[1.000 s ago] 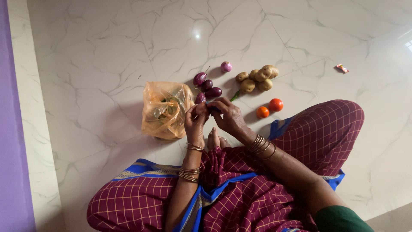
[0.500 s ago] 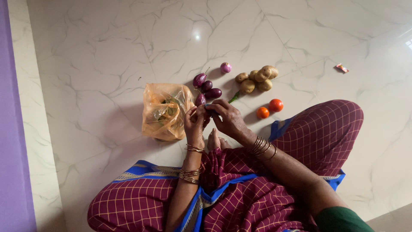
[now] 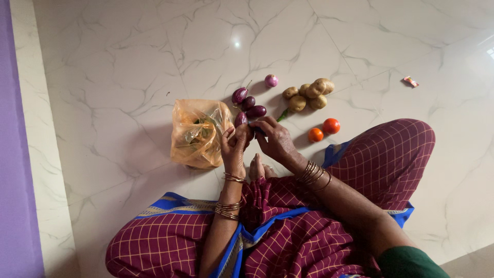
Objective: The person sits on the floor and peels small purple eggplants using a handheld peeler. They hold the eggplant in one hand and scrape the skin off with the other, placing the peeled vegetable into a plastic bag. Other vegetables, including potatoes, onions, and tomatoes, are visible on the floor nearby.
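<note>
My left hand (image 3: 234, 146) and my right hand (image 3: 275, 139) meet fingertip to fingertip just above the floor, pinched on a small dark item (image 3: 256, 129) that the fingers mostly hide. Right beyond them lie three small purple eggplants (image 3: 248, 104), and a fourth eggplant (image 3: 240, 119) touches my left fingers. A green chilli (image 3: 281, 115) lies just past my right hand. Both wrists carry metal bangles.
An orange plastic bag (image 3: 198, 134) holding greens sits left of my hands. Farther off are a purple onion (image 3: 270, 80), a pile of potatoes (image 3: 309, 92), two tomatoes (image 3: 323, 130) and a small wrapper (image 3: 410, 81). My crossed legs in maroon checked cloth fill the foreground, on a white marble floor (image 3: 128, 62).
The hands have stayed together; the fingers shifted slightly around the small item and edged a little toward the eggplants. Nothing else moved.
</note>
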